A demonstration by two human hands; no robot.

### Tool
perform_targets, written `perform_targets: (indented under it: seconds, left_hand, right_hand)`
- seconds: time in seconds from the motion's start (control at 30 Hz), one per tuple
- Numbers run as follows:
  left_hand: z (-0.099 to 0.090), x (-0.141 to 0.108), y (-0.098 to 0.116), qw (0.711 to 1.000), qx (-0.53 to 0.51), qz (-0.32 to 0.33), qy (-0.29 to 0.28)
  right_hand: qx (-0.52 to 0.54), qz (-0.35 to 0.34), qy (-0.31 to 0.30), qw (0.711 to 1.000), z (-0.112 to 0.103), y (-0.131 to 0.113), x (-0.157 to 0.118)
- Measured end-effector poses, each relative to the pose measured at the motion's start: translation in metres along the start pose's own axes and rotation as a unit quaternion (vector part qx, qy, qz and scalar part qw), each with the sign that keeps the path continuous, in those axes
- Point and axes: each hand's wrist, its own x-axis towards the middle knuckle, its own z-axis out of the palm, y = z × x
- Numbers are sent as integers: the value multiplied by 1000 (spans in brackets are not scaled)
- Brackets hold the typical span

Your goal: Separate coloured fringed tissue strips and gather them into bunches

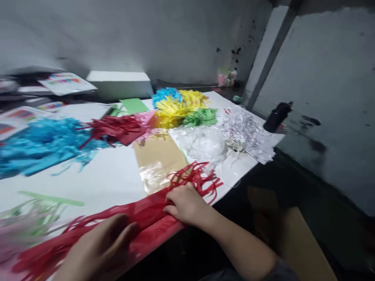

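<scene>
Pinches red paper (146, 208) with right hand (189, 205), bends left hand (93, 249) over it, grip too blurry to tell, likely light, floppy, best held mid-sheet.

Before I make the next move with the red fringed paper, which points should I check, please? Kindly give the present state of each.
1. Right hand on the red fringed paper: ok.
2. Left hand holding the same paper firmly: cannot tell; the hand is blurred and hides the contact.
3. Red paper well back from the near edge of the white table: not ok, it lies along that edge.
4. Red strips at the right end straight and separate: not ok, they curl and cross.
5. Red paper clear of the gold sheet: not ok, red strips overlap its near end.
6. Blue fringed paper apart from the red paper: ok.
</scene>
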Motion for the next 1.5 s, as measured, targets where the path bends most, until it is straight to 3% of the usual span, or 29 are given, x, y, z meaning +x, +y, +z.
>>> perform_targets:
  seconds: [0.1,0.2,0.3,0.4,0.47,0.53,0.6,0.67,0.73,0.77,0.87,1.0,1.03,1.1,1.17,1.23,1.3,1.4,1.5]
  left_hand:
    - [3,-8,6,998,40,32,33]
    - [-3,-20,-8,990,63,66,103]
    - [-20,-36,-33,982,74,25,171]
    - [-43,-55,-53,957,85,-51,274]
    - [-54,-67,-55,924,98,-82,360]
    - [-56,-73,-43,910,89,-54,400]
    - [-46,-70,-20,939,59,34,337]
    - [-25,-59,5,970,42,147,190]
    - [-1,-42,24,968,37,230,90]
    - [9,-34,29,965,33,249,71]
    - [30,-16,28,962,12,254,95]
    - [37,-12,15,948,7,282,146]
    - [38,-12,13,945,11,287,156]
    - [40,-12,11,941,19,291,171]
    - [45,-13,12,939,25,292,183]
    - [49,-16,12,933,21,285,217]
    - [51,-22,11,935,17,270,227]
    - [44,-34,10,959,14,240,148]
    - [31,-38,15,983,10,146,113]
  right_hand:
    - [20,-67,45,997,7,3,-11]
    - [42,-145,96,984,18,8,-24]
    - [48,-255,173,950,32,16,-32]
    - [33,-288,196,937,44,23,-36]
    - [23,-291,209,933,46,26,-36]
    - [9,-306,212,928,43,26,-35]
    - [-1,-313,206,927,37,24,-33]
    - [1,-305,198,932,32,20,-32]
    - [-7,-288,185,940,32,19,-32]
    - [-29,-275,180,944,34,22,-33]
    - [-158,-185,228,943,39,44,-41]
    - [-284,15,378,881,31,72,-56]
    - [-286,22,407,867,28,71,-57]
    - [-258,-68,420,868,28,56,-55]
    - [-192,-215,362,887,35,32,-47]
    - [-108,-255,311,909,46,12,-39]
    - [-21,-240,289,927,55,4,-36]
    - [69,-191,274,940,60,9,-40]
    - [103,-131,269,948,59,14,-41]
